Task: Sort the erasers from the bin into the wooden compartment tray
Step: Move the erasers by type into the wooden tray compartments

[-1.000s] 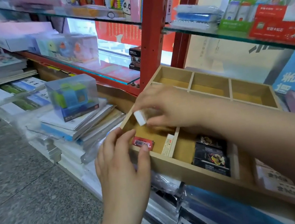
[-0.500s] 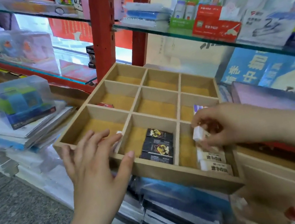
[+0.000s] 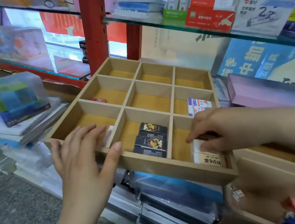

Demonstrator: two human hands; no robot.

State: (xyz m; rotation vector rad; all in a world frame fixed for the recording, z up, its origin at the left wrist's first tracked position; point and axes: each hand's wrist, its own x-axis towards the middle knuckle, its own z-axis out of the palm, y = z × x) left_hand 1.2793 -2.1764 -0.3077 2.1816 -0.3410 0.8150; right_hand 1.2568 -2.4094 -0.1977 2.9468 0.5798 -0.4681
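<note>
The wooden compartment tray [image 3: 171,168] rests on stacked goods and has nine cells. Black erasers [image 3: 151,140] lie in the front middle cell. A blue-and-white eraser [image 3: 198,105] sits in the middle right cell, and a red eraser [image 3: 98,100] in the middle left one. My left hand [image 3: 78,156] rests flat on the front left corner, thumb on the rim, partly covering a white eraser [image 3: 110,131]. My right hand [image 3: 219,129] reaches into the front right cell and pinches a white eraser [image 3: 197,145] just above the labelled white erasers [image 3: 209,160] lying there.
The brown bin [image 3: 271,179] stands at the lower right, blurred. A red shelf post [image 3: 93,27] and a glass shelf [image 3: 196,25] rise behind the tray. A clear box with a blue cube [image 3: 16,100] tops a book stack at left. A purple box [image 3: 268,89] lies at right.
My right hand carried the white eraser from the tray's left side across to the front right cell and lowered it in. My left hand shifted along the front left rim. The view panned right.
</note>
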